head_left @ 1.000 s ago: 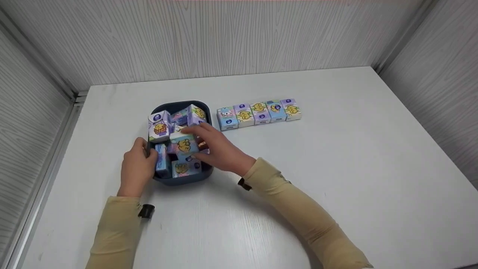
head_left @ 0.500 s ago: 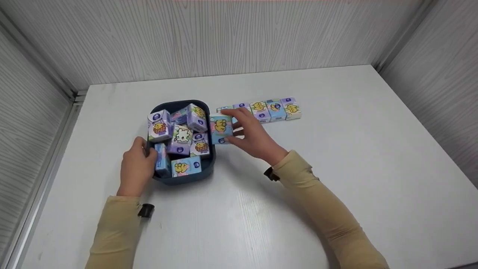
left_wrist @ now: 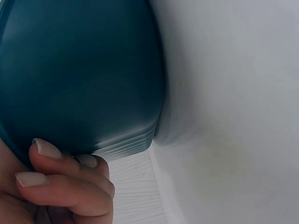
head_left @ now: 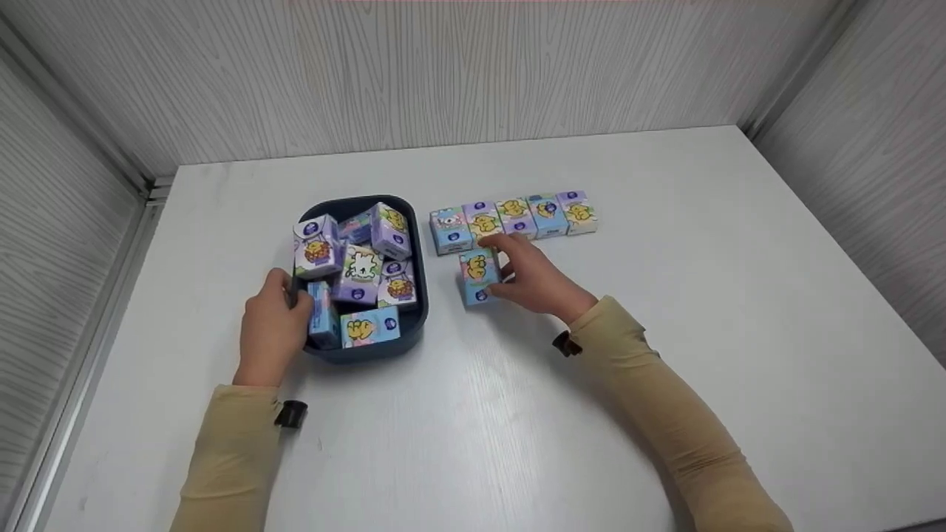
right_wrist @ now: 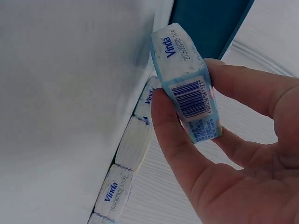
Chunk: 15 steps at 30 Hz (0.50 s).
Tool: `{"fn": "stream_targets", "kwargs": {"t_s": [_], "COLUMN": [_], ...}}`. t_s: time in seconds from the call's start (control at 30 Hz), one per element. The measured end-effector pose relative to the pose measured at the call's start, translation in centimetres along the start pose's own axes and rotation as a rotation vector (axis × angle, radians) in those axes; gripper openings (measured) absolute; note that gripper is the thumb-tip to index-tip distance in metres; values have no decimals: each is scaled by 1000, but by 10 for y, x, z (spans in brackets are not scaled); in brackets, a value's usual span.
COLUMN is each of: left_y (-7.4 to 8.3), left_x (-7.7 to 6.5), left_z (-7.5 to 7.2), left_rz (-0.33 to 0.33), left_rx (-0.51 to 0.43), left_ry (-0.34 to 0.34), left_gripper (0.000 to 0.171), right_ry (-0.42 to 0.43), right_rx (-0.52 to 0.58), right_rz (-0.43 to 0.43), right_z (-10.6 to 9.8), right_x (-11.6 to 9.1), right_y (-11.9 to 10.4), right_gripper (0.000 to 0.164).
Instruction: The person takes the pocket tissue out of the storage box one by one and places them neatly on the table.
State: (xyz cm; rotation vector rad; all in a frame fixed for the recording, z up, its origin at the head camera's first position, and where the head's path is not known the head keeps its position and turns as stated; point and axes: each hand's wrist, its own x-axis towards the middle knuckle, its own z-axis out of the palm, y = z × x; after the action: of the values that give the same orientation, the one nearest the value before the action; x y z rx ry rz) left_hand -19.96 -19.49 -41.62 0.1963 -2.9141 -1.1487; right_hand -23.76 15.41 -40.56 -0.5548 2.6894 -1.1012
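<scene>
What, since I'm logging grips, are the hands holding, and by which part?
Right hand: a blue pack, pinched at its sides. Left hand: the tub, by its left rim.

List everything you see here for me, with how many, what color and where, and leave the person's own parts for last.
bin: one, dark blue, left part of the table
packs in the bin: at least seven, printed purple, blue and white, loosely piled
packs in a row: five, printed blue, purple and white, right of the bin
held pack: one, mostly blue, in the right hand, before the row
table: one, white, under it all
wall panels: three, pale grey wood grain, left, back and right
black wrist pieces: two, black, one per wrist
sleeves: two, tan, on both forearms
left hand: one, gripping the bin's left side
right hand: one, pinching the held pack
</scene>
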Motion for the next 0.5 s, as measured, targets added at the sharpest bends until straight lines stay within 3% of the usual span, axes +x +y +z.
{"fn": "stream_targets", "kwargs": {"t_s": [0.3,0.5], "left_y": [-1,0], "left_x": [1,-1], "left_z": [-1,0], "left_rz": [-7,3], "left_rx": [1,-5], "left_ry": [-10,-5], "left_gripper": [24,22], "right_ry": [-78,-106], "right_rx": [-41,-87], "right_rz": [78,46], "right_z": [3,7], "right_x": [2,2], "right_y": [1,2], "right_gripper": [68,73]}}
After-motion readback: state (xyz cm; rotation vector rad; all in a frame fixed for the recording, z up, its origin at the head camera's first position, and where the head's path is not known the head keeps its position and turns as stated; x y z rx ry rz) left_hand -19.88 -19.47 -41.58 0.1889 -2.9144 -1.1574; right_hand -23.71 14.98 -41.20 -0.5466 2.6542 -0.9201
